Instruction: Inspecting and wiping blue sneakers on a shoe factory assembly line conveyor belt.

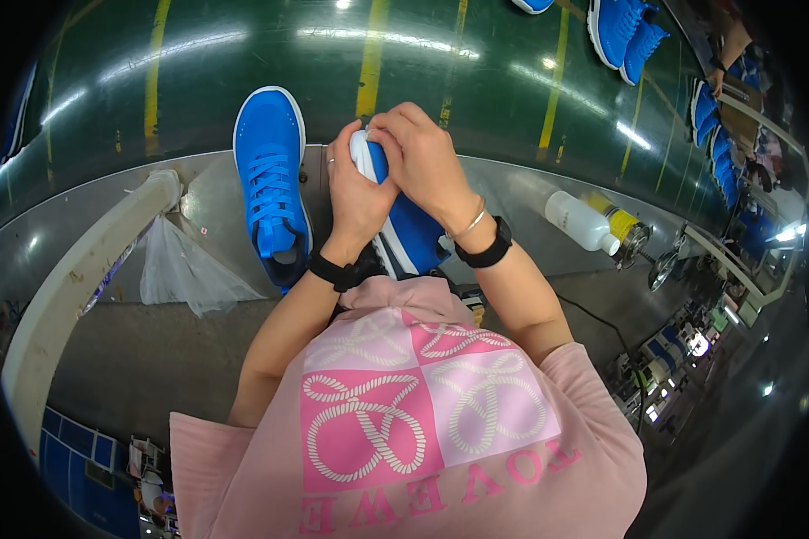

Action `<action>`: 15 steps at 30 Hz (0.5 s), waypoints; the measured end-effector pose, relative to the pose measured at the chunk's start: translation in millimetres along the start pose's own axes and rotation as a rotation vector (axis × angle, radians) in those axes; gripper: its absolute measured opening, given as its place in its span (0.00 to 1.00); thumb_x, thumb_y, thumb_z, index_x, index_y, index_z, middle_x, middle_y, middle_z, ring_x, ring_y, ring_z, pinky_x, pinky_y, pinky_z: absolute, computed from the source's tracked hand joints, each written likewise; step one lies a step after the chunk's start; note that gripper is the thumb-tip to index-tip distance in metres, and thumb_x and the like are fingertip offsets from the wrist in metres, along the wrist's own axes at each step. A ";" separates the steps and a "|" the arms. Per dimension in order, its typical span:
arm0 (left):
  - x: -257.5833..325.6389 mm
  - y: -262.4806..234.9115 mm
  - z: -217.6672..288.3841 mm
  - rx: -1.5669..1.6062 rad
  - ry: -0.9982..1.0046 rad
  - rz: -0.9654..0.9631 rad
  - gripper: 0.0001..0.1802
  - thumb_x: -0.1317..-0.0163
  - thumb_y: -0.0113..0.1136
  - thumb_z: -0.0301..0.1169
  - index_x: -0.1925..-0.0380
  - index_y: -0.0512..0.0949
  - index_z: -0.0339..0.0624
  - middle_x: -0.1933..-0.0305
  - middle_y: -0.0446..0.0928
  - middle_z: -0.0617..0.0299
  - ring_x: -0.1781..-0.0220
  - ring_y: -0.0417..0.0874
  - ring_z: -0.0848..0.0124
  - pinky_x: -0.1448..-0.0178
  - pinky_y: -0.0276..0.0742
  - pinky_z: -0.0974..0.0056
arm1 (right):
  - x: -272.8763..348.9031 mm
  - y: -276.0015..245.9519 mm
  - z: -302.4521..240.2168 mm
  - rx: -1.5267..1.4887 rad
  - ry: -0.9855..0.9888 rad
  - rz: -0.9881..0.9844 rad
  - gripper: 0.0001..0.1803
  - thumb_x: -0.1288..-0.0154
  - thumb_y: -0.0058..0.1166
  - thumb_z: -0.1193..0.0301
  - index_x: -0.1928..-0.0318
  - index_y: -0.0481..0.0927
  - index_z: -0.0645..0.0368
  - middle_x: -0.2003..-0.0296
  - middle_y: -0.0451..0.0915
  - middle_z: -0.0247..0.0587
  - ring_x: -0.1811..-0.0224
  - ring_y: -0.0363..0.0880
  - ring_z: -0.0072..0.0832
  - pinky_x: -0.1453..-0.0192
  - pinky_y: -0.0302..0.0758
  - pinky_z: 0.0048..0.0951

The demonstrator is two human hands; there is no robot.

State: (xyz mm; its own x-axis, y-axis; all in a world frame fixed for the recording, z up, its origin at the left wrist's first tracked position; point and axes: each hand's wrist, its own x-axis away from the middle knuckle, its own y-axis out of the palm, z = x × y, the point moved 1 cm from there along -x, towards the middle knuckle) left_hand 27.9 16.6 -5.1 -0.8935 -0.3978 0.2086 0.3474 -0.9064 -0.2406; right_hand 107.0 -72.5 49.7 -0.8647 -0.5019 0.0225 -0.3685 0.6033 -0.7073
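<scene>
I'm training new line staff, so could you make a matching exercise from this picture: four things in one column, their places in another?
1. first blue shoe
2. second blue shoe
3. white bottle
4. clear plastic bag

A. right of the right hand
B. hanging by the pale rail
C. upright, left of the left hand
D. in both hands

Pairs: 1-C; 2-D; 3-A; 4-B.

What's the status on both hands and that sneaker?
Left hand gripping blue sneaker; right hand at its far end. Laced blue sneaker beside it, left.
</scene>
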 end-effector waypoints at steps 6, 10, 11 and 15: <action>0.4 -1.4 -3.9 0.070 -0.029 -0.012 0.42 0.51 0.74 0.31 0.36 0.65 0.37 0.44 0.70 0.42 0.42 0.73 0.47 0.38 0.70 0.51 | 8.9 -1.2 -9.3 0.017 -0.003 -0.036 0.05 0.37 0.58 0.77 0.60 0.82 0.61 0.62 0.80 0.45 0.64 0.82 0.47 0.61 0.80 0.40; 0.4 2.1 -2.0 0.023 0.017 0.010 0.41 0.50 0.74 0.30 0.36 0.65 0.37 0.44 0.70 0.43 0.42 0.73 0.48 0.38 0.70 0.51 | -4.1 3.4 -1.2 0.011 0.035 0.009 0.04 0.38 0.59 0.78 0.61 0.82 0.62 0.63 0.80 0.45 0.64 0.83 0.46 0.61 0.80 0.39; 2.4 1.3 -1.1 0.022 0.012 0.007 0.41 0.50 0.73 0.30 0.36 0.65 0.36 0.44 0.70 0.43 0.42 0.73 0.47 0.38 0.70 0.51 | -0.1 2.7 -2.6 0.013 0.036 0.011 0.04 0.38 0.59 0.78 0.61 0.82 0.62 0.63 0.80 0.45 0.64 0.83 0.46 0.61 0.80 0.39; 0.4 -0.9 1.2 0.085 -0.049 -0.023 0.41 0.50 0.73 0.29 0.36 0.65 0.36 0.43 0.69 0.42 0.41 0.73 0.47 0.37 0.69 0.51 | 12.9 2.1 -9.2 0.026 -0.013 0.054 0.05 0.38 0.60 0.76 0.62 0.83 0.62 0.63 0.81 0.45 0.65 0.83 0.46 0.62 0.80 0.38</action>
State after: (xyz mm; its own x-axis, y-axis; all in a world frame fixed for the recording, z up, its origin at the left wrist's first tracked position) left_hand 27.6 17.1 -3.7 -0.8871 -0.3813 0.2601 0.3516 -0.9234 -0.1542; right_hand 92.0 -72.0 54.9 -0.8784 -0.4772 -0.0257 -0.3121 0.6135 -0.7254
